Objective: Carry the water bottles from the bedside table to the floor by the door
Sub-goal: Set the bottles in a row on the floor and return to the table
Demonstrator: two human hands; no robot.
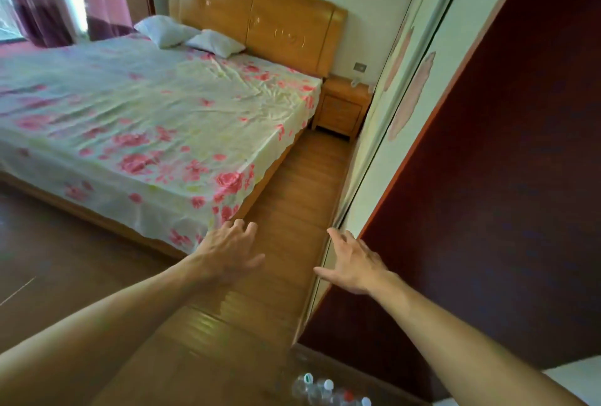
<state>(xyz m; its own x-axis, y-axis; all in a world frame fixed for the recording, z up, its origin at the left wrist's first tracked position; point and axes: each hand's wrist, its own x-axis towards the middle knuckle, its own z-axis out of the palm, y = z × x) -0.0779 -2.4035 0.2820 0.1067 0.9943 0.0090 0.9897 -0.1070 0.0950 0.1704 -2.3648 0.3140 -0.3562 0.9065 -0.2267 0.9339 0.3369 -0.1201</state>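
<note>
Two hands spread, empty, left hand [229,253], right hand [356,264], bottles [320,389] blurred, cut off

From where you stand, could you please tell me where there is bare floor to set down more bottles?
The floor is bare between the bed and the wardrobe doors, and left of the bottles. By the door the bottles stand crowded.

The orange-brown wooden plank floor [292,184] is polished and glossy. The light-orange wooden headboard [260,25] and the small wooden bedside table [341,110] look smoothly varnished. The white cloth bed sheet printed with pink roses [146,106] is thin and creased. The clear plastic water bottles [312,391] are shiny. The dark maroon door [487,178] looks matt.
</note>
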